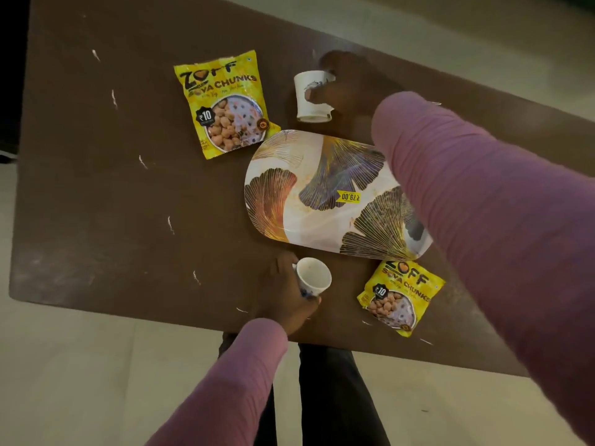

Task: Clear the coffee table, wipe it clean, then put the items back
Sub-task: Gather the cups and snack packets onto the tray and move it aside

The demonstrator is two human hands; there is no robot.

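The grip of the left hand [283, 296] is holding a small white paper cup [315, 277] by the brown worktop's [96, 194] near edge. The right hand [351, 88] is clasping a second white paper cup [309, 99] beyond the leaf-patterned oval tray [309, 201]. Bare worktop is lying open leftward.

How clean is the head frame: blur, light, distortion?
Head view: dim, warm light, no strong glare. Same view: the right hand and far cup are motion-blurred; the left hand on the near cup is dark but sharper. Far packet and tray print read sharp. Wide-angle stretch makes the right sleeve loom large.
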